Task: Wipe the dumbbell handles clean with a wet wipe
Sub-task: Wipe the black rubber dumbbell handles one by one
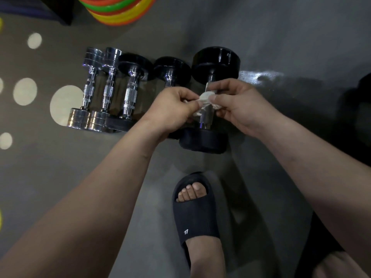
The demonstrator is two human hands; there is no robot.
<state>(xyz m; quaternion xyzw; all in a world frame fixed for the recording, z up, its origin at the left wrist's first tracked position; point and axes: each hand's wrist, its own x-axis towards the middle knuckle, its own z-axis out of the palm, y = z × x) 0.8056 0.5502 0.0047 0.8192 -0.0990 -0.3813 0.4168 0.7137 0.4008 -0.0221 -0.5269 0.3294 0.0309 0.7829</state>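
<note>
Head view, looking down: L hand (176, 111) and R hand (241, 105) meet over the row's rightmost item, both pinching one bunched wet wipe (205, 98) btwn thumb and curled fingertips (188, 99), so both are closed on the wipe, neither is free. Key relation: the handle (206, 117) of the big dumbbell (215, 61) lies directly beneath the fingers, its long axis running straight away from the person, one black head beyond the fingers, the other nearer the body. The wipe sits across that axis, L hand on one side of the bar, R hand on the other, both about equally near; the lower fold hangs by the bar, but can't tell if it's touching metal yet. Judgement: next move is prob. to wrap the wipe round the bar and stroke along that axis, w/ either hand fit to do it. Left of the fingers, four more lie parallel on the same axis: two chrome dumbbells (88, 91) touching each other, then a black-headed dumbbell (130, 95) w/ knurled chrome grip just beside them, then a fourth dumbbell (171, 69) partly hidden under the L hand. Surface is a dull grey floor (60, 167) w/ pale dots (25, 91) far left, glare patch beyond the R hand. Bright stacked plates (116, 11) sit well beyond the fingers. Below the hands, a foot in a black slide (194, 217). Far right, a dark shape (359, 109), too dim to identify.
</note>
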